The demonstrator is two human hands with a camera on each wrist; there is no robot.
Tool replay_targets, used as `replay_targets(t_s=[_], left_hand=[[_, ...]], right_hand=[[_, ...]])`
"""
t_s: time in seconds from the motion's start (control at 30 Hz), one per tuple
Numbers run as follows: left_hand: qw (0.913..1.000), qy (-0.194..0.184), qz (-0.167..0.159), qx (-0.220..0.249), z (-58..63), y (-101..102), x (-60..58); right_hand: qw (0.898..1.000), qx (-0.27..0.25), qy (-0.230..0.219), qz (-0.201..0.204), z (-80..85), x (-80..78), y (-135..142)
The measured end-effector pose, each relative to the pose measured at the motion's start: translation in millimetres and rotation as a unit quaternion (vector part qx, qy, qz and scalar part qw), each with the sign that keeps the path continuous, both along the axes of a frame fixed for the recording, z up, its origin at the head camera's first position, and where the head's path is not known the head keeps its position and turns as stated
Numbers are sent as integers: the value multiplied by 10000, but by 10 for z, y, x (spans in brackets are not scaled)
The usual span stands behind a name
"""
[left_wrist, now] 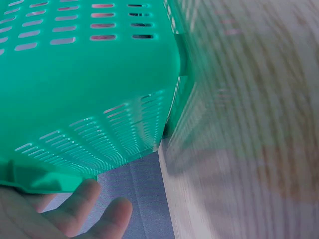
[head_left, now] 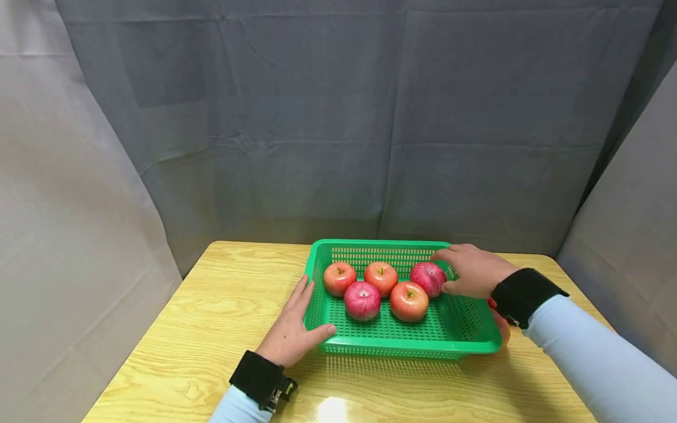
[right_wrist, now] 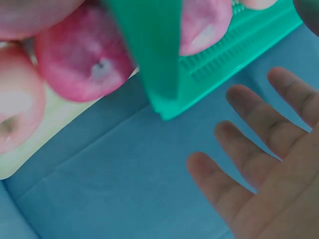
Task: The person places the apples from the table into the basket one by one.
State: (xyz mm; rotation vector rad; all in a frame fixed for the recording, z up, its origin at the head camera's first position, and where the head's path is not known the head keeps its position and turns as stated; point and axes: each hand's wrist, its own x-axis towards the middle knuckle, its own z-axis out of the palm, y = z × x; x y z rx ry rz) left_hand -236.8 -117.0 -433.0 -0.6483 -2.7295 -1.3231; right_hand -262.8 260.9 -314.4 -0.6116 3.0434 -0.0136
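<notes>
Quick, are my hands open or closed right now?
Left hand: open, at the left side of the basket.
Right hand: open, holding nothing, close to an apple.

You see apples [head_left: 503,326] partly hidden by the basket [head_left: 391,345]; the left wrist view crops your left hand [left_wrist: 65,214].
</notes>
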Motion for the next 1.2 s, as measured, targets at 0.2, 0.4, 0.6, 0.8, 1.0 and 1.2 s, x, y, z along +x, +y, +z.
replay_targets(t_s=[0.2,0.4,0.6,0.8,1.0,1.2], left_hand=[[10000,13,-50,45,-8,-2,-5],[10000,25,-36,-10,-2,-5,0],[10000,64,-28,-14,10,3,1],[10000,-11,-23,5,2,7,3],[10000,-5,9,-36,2,8,0],[10000,-19,14,2,-1,6,-7]], right_hand=[[9992,-205,-219,-256,72,84,250],[9977,-456,-201,-457,99,148,546],[9952,-595,-327,-712,22,101,871],[9923,-483,-593,-970,-175,52,1132],[9898,-396,-808,-1100,-373,23,1304],[9877,-465,-947,-1151,-518,-5,1365]])
